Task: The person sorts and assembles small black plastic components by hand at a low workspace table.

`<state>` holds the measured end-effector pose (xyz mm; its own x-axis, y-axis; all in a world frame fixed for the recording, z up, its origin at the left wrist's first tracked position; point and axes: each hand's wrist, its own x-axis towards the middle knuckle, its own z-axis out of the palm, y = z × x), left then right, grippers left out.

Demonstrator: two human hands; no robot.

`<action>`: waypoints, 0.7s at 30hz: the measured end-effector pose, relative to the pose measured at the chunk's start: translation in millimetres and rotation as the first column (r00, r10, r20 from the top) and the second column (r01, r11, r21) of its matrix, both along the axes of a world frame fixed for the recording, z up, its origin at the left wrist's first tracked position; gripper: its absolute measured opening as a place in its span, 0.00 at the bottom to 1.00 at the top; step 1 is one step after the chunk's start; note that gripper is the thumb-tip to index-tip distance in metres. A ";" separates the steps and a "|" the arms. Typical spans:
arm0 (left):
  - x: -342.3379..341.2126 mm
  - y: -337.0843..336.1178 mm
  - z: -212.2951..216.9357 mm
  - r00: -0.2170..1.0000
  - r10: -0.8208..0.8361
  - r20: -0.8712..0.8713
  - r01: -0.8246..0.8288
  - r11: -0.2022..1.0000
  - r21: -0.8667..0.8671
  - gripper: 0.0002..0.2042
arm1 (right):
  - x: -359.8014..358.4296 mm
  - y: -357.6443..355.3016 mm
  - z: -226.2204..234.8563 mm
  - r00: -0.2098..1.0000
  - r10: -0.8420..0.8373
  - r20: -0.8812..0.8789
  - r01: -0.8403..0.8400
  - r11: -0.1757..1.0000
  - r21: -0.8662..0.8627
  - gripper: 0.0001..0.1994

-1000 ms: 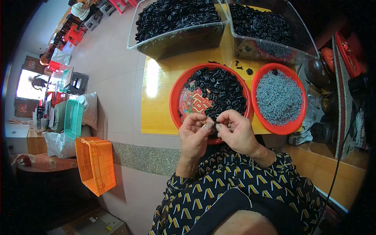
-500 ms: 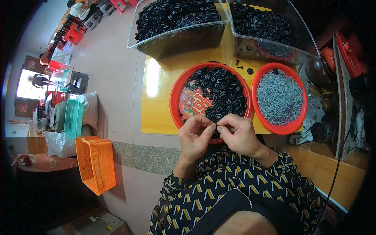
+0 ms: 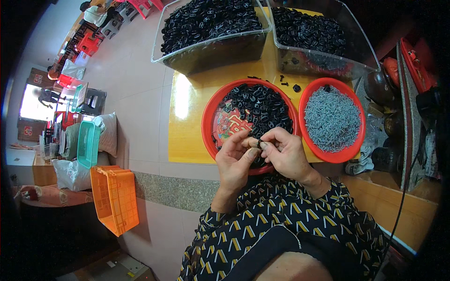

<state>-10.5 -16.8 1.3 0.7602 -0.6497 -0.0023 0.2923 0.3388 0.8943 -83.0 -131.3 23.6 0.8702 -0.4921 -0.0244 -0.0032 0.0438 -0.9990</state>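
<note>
Clock centre: the spot where both hands are meeting, twelve pointing away from the person.
Left hand point(image 3: 236, 157): is pinching a small black piece point(image 3: 259, 143) between thumb and forefinger; the other fingers are curling inward.
Right hand point(image 3: 284, 154): is pinching the same piece from the three o'clock side, thumb and forefinger pressing on it, the rest folding toward the palm.
Small black piece: is sitting between both sets of fingertips, over the six o'clock part of the round red basin point(image 3: 206, 119); the fingers are hiding its exact shape.
Round red basin: is standing at twelve o'clock, holding a heap of black oval parts point(image 3: 262, 103); patterned floor is showing on its nine o'clock side.
Screw basin point(image 3: 302, 112): is standing at two o'clock, also red, holding many grey screws point(image 3: 333, 122).
Clear bins: one bin point(image 3: 220, 51) is standing at eleven o'clock, another bin point(image 3: 300, 61) at one, both holding black parts.
Loose bits: two dark screws point(image 3: 281, 77) are lying on the yellow tabletop point(image 3: 185, 136), between twelve and one.
Farther off: an orange crate point(image 3: 102, 189) is standing at eight o'clock; a person point(image 3: 96, 15) is sitting at ten.
</note>
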 end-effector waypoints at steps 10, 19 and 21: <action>5.9 3.3 1.0 0.995 -0.023 -0.095 0.030 0.997 0.072 0.16 | -0.7 -2.4 -4.4 0.999 -0.001 -0.038 0.000 0.999 -0.032 0.03; 1.5 -4.6 -0.6 0.996 0.057 -0.070 -0.051 0.995 0.081 0.12 | 0.4 -4.0 -9.6 1.000 0.005 -0.027 -0.009 0.993 -0.121 0.04; 0.4 -6.3 -0.3 0.996 0.092 0.003 -0.091 0.987 0.129 0.11 | 0.2 -4.8 -10.3 1.000 0.001 -0.022 -0.004 0.992 -0.126 0.04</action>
